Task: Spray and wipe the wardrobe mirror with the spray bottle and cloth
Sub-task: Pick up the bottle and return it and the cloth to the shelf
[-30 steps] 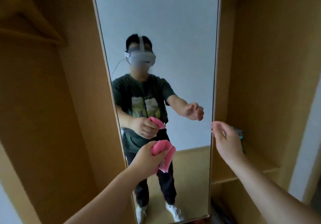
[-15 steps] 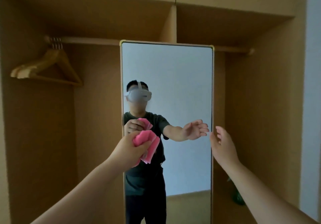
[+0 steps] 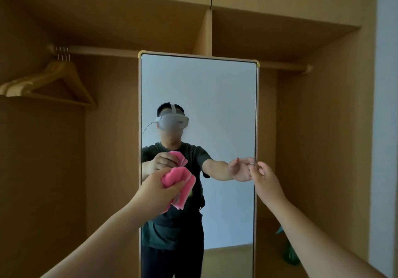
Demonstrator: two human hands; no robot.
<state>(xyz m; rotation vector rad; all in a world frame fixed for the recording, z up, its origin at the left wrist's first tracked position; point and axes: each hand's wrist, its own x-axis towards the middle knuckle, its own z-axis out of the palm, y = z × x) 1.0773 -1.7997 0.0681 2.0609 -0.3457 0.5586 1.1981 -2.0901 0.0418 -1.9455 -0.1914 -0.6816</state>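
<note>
Left hand (image 3: 158, 188), arm outstretched, grips the bunched pink cloth (image 3: 179, 184) before the mirror (image 3: 198, 96). Right hand (image 3: 266, 179), fingers relaxed and holding nothing, reaches to the mirror's right edge, nearer it than half a second earlier. Wooden hangers (image 3: 46, 83) hang far up-left; open wardrobe space flanks both arms.

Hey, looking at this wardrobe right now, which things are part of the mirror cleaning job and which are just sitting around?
Part of the job:
mirror
pink cloth, bunched in the left hand
right hand, fingers at the mirror's right edge
green object low on the right, possibly the spray bottle; too dim to tell

Just there:
wooden hangers
hanging rail
</note>
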